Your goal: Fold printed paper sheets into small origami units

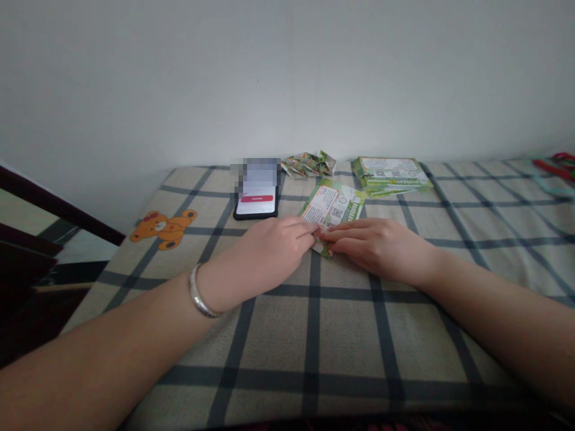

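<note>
A green and white printed leaflet [335,206] lies on the checked cloth [314,335]. My left hand [269,248], a silver bangle on its wrist, is curled with the fingertips pinching the leaflet's near corner. My right hand [375,245] lies with fingers together and pressed down on the same near edge, its tips meeting those of the left hand. The part of the leaflet under both hands is hidden.
A stack of similar leaflets [390,173] sits at the back right. Folded paper pieces [309,163] lie by the wall. A phone [256,200] with a lit screen rests to the left of the leaflet. A bear print [164,228] marks the cloth's left. Red and teal items [557,170] lie far right.
</note>
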Action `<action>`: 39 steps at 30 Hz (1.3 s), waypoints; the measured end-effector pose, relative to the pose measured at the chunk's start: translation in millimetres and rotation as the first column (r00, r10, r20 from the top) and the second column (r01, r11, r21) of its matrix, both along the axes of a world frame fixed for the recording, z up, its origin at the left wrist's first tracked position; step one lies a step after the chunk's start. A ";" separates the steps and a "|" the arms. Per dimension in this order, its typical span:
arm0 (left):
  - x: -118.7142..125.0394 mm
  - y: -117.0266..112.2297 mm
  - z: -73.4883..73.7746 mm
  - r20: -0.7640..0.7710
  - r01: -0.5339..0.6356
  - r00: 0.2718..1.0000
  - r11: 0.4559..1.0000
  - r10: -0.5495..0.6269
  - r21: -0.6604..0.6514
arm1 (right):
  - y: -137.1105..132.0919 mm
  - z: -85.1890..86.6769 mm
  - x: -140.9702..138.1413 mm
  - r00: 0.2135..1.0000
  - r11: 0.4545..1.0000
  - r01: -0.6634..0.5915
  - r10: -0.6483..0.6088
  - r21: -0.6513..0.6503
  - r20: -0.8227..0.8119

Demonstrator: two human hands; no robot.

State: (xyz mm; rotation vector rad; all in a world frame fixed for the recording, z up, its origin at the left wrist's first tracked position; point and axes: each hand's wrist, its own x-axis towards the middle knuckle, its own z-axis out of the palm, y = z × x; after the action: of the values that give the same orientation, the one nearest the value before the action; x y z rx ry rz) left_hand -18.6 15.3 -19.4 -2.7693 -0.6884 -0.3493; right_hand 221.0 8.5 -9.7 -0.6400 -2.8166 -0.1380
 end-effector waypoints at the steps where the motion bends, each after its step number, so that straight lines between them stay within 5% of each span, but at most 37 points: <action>1: 0.8 -0.7 0.7 0.002 -0.003 1.000 1.000 0.003 -0.003 | 0.0 -0.6 -0.6 1.000 1.000 0.007 -0.007 -0.007 -0.018; 19: -2.8 9.1 3.3 0.128 0.000 0.992 0.985 0.023 -0.174 | -3.0 -9.3 -2.1 0.989 0.993 0.072 -0.082 -0.088 -0.119; 24: -5.5 10.3 6.1 0.132 -0.025 0.990 0.992 0.042 -0.124 | -2.3 -9.5 -1.8 0.990 0.990 0.071 -0.085 -0.126 -0.109; 31: -5.3 6.4 10.6 -0.008 0.056 0.998 0.998 -0.056 0.008 | -2.5 -9.1 0.1 0.988 0.986 0.055 -0.076 -0.156 -0.133; 39: -7.5 -9.8 14.6 -0.171 -0.006 0.985 1.000 0.008 0.015 | -0.5 -8.0 3.9 0.983 0.980 0.053 -0.086 -0.192 -0.163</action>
State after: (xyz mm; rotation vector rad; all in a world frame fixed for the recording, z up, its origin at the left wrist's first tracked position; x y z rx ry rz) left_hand -26.1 5.6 -4.8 -2.7416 -0.6501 -0.1121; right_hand 224.9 7.9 -17.7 -0.7538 -2.6621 0.1640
